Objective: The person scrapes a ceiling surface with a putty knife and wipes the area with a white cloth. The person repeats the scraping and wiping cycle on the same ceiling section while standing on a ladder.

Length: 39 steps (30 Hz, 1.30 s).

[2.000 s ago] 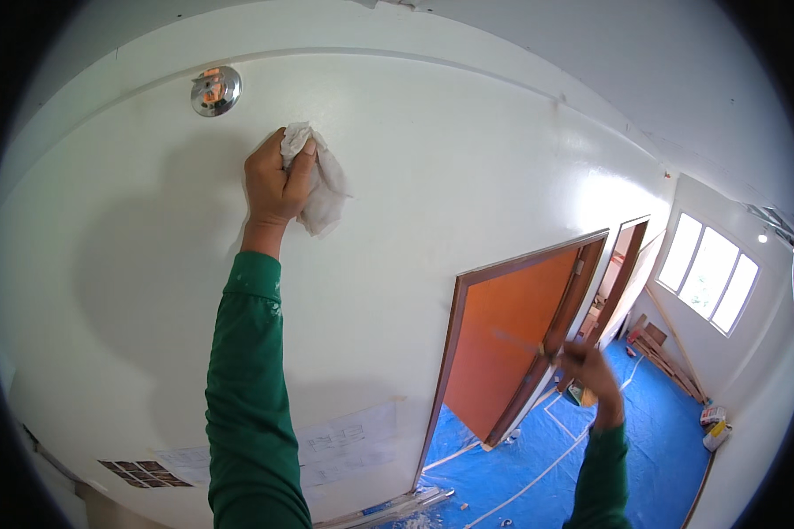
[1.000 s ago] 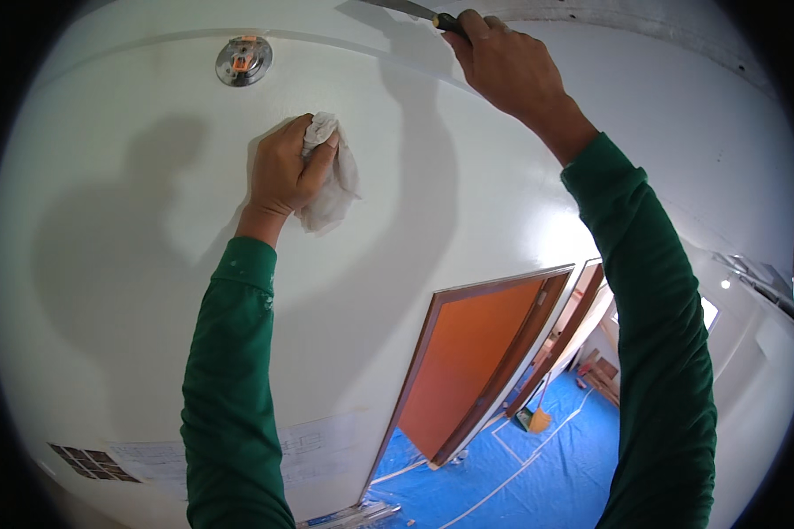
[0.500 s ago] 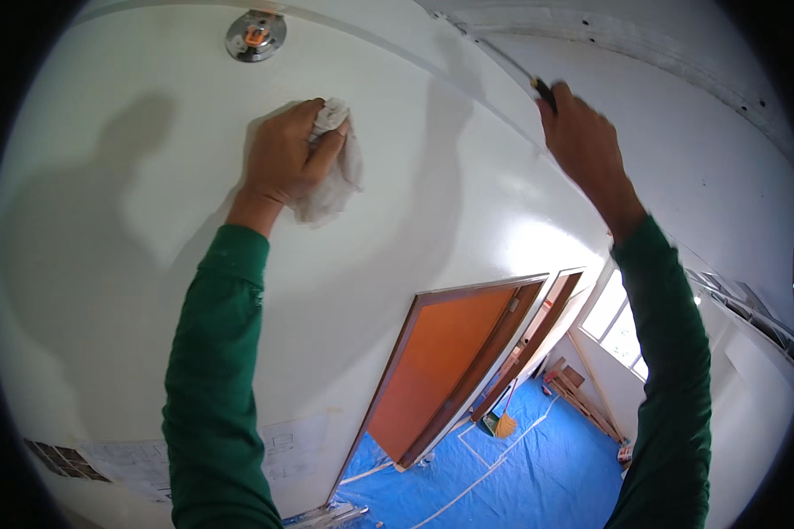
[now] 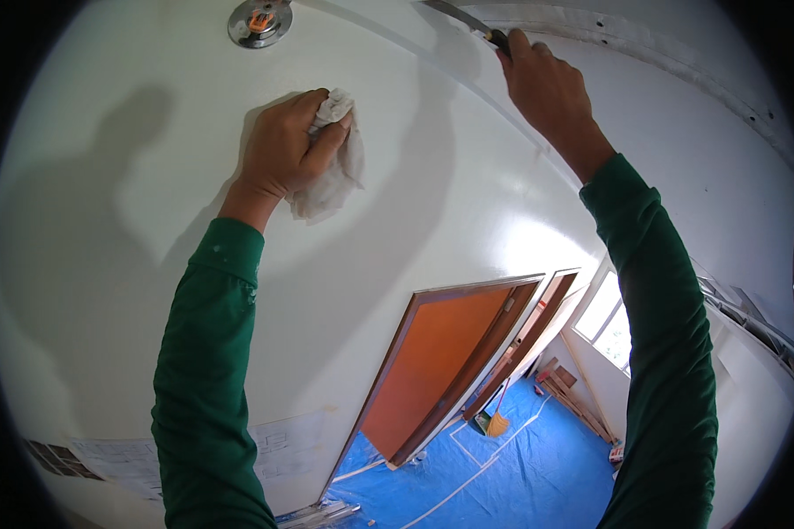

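Observation:
My left hand (image 4: 284, 148) is closed round a crumpled off-white rag (image 4: 333, 181) that hangs down against the white wall (image 4: 326, 264). High on the right, my right hand (image 4: 551, 93) grips the dark handle of a putty knife (image 4: 461, 16). Its thin metal blade points up and left, along the strip where wall meets ceiling (image 4: 662, 115). The blade's tip runs to the top edge of the picture, so I cannot make out exactly what it touches. Green sleeves cover both my forearms.
A round chrome fitting (image 4: 260, 25) with an orange centre sits high on the wall. Below right are an orange-brown door (image 4: 450, 361), blue floor sheeting (image 4: 520, 476), a broom (image 4: 498, 425) and a window (image 4: 604, 322). Paper drawings (image 4: 291, 436) hang low on the wall.
My right hand has moved up and left with the putty knife, whose blade now shows broader side. My left hand stays nearly in place with the rag.

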Motion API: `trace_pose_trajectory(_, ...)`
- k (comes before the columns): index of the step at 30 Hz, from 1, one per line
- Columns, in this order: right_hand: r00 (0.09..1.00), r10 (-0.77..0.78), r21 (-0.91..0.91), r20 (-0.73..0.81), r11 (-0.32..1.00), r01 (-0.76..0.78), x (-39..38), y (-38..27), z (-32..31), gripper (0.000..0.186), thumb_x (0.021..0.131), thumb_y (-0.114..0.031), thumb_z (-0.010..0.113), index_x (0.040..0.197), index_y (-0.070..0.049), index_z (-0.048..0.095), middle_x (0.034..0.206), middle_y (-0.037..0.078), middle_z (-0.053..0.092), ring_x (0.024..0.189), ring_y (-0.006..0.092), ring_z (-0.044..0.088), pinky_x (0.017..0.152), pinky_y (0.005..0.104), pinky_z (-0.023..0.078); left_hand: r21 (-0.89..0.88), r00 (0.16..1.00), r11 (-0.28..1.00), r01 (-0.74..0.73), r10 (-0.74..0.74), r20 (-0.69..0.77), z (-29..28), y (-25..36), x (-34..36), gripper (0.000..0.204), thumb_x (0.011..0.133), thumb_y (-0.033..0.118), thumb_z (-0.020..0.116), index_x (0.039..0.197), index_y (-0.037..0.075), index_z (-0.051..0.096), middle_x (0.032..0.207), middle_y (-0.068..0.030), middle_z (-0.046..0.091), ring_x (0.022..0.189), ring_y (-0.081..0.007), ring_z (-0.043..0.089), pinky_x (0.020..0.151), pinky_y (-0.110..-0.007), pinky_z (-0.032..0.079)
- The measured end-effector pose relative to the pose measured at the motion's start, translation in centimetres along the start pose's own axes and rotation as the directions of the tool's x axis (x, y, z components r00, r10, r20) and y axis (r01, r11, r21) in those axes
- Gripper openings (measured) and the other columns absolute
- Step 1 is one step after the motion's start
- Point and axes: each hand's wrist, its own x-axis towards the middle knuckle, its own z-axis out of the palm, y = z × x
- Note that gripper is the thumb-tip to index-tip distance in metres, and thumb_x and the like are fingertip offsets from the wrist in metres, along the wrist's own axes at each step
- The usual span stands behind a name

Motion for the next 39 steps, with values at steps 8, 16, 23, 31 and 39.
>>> trace_pose_trajectory(8,0.919,0.273,0.004,0.285,0.958,-0.286,-4.4,-1.7,-4.3,0.029,0.108,-0.032,0.058,0.114,-0.004,0.054,0.082,0.015,0.070,0.067,0.0356,0.074,0.058,0.0450,0.062,-0.035,0.998,0.997,0.064,-0.063,0.028,0.0,0.4,0.2,0.022,0.093,0.025,0.067,0.091,0.003,0.068,0.079,-0.0160,0.069,0.073,-0.0362,0.067,0.067,-0.045,0.054)
trace_pose_trajectory(16,1.000,0.001,0.104,-0.031,0.995,0.002,-1.1,-2.5,-0.8,0.028,0.110,-0.032,0.056,0.113,-0.005,0.053,0.086,0.016,0.068,0.068,0.0360,0.073,0.058,0.0458,0.061,0.001,0.999,0.999,0.037,-0.037,-0.010,0.4,0.2,0.0,0.023,0.093,0.025,0.068,0.090,0.002,0.068,0.079,-0.0162,0.069,0.072,-0.0375,0.067,0.066,-0.045,0.054)
trace_pose_trajectory(23,0.981,0.127,-0.011,0.146,0.992,-0.127,-2.3,-0.5,0.2,0.027,0.109,-0.031,0.056,0.109,-0.004,0.053,0.085,0.016,0.070,0.065,0.0324,0.075,0.056,0.0419,0.063,-0.023,1.000,1.000,0.018,-0.019,-0.016,0.2,0.2,0.0,0.022,0.093,0.025,0.068,0.089,0.002,0.068,0.078,-0.0162,0.069,0.071,-0.0370,0.067,0.066,-0.045,0.054)
trace_pose_trajectory(31,0.994,0.100,0.120,0.049,0.987,-0.105,-1.9,-3.8,-1.1,0.029,0.109,-0.031,0.057,0.111,-0.002,0.053,0.085,0.016,0.070,0.064,0.0329,0.074,0.054,0.0429,0.061,0.022,0.999,0.998,0.053,-0.054,0.004,0.3,0.5,0.1,0.022,0.093,0.024,0.069,0.089,0.002,0.067,0.078,-0.0174,0.068,0.071,-0.0379,0.066,0.065,-0.045,0.053)
trace_pose_trajectory(39,0.929,0.259,0.161,0.266,0.938,-0.308,-6.4,-1.7,0.5,0.028,0.109,-0.031,0.056,0.115,-0.004,0.052,0.096,0.018,0.071,0.077,0.0389,0.075,0.066,0.0489,0.063,0.040,0.998,0.998,0.046,-0.048,0.043,0.2,0.0,0.0,0.019,0.096,0.018,0.068,0.096,-0.001,0.071,0.082,-0.0148,0.071,0.072,-0.0305,0.070,0.068,-0.038,0.055)
